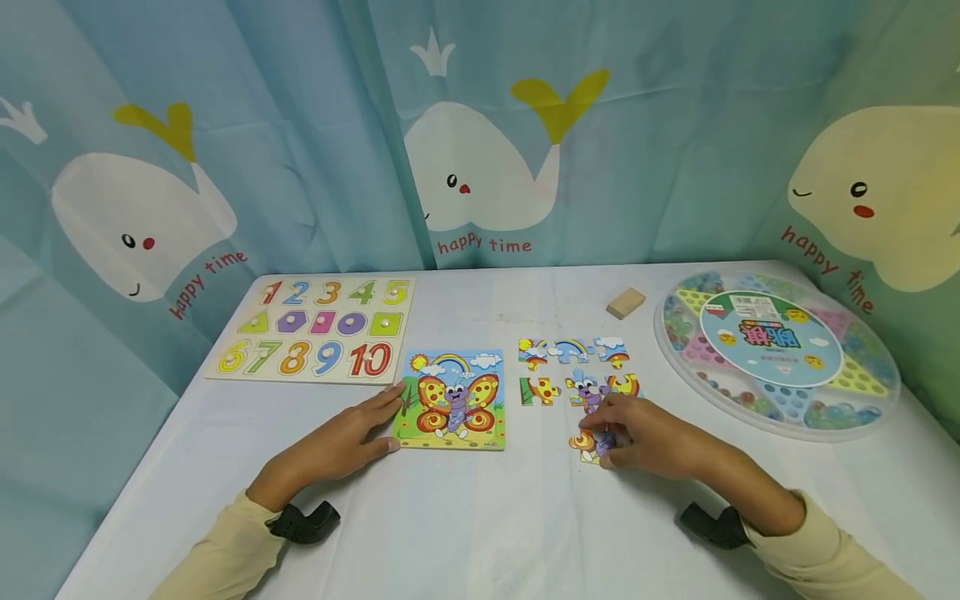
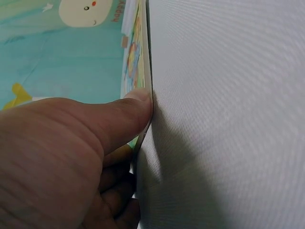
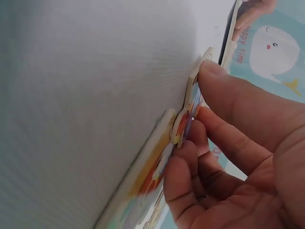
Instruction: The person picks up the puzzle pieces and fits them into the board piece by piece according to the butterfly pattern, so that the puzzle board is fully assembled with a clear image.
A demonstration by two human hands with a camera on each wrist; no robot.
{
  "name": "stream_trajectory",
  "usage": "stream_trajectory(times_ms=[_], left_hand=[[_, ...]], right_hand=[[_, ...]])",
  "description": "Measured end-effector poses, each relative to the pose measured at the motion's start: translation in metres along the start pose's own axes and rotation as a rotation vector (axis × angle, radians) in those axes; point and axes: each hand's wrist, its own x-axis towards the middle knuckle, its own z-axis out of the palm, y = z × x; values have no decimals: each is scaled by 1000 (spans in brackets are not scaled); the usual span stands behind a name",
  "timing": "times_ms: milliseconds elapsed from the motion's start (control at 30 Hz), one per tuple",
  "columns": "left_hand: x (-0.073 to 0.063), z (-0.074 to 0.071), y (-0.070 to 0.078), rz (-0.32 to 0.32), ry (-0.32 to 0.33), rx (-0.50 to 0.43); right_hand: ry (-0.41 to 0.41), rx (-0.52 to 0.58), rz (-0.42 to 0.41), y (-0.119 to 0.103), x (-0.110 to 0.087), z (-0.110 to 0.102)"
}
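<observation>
A square butterfly puzzle board [image 1: 450, 408] lies on the table, with my left hand [image 1: 333, 446] at its left side. The fingers touch the left edge, and the thumb [image 2: 136, 107] rests at the near corner. Over the loose pieces to the right, my right hand [image 1: 660, 437] pinches a puzzle piece [image 3: 193, 93] with purple and orange parts between thumb and fingers. Beyond that hand lie several loose pieces, among them a rainbow piece [image 1: 573, 350] and a wing piece [image 1: 540, 391]. My fingers partly hide the pieces under them.
A number and shape board [image 1: 311, 329] lies at the back left. A small wooden block [image 1: 626, 303] sits behind the pieces. At right is a round, clear-lidded game case [image 1: 776, 354] with marbles. A whale-print curtain [image 1: 315, 167] hangs behind the white table [image 1: 465, 525].
</observation>
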Motion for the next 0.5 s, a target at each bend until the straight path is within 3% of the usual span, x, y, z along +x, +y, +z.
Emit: stream_trajectory(times_ms=[200,500], left_hand=[[1,1,-1,-5,-2,2],[0,1,-2,5,8,6]], right_hand=[[10,-8,-6,-1,0,0],[3,102,21,-2,4,2]])
